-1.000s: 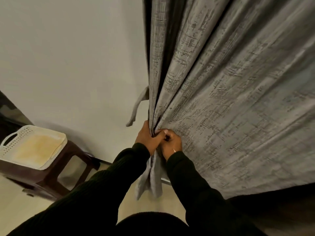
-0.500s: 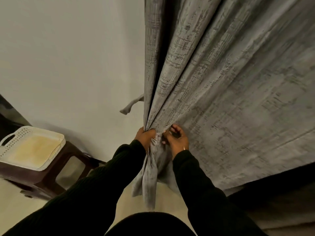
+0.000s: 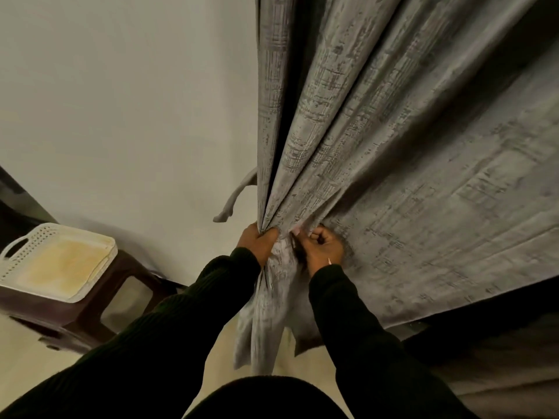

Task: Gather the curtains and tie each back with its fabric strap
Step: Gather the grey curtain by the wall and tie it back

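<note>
Curtain [image 3: 378,152]: grey textured drape hanging beside the pale wall [image 3: 121,101]; its folds are pulled into a bunch at the person's hands, with a tail hanging below.
Left hand [image 3: 257,241]: fingers curled tight around the gathered folds at the curtain's wall-side edge.
Right hand [image 3: 322,249]: just beside the left, fist closed, pinching more cloth into the bunch.
Strap [image 3: 234,201]: thin fabric strip dangling loose beside the curtain's edge, just above the left hand, untied.
Handling: looks soft, thick and fairly heavy; folds likely slip unless gripped firmly at the bunch.
Writing: none visible.
</note>
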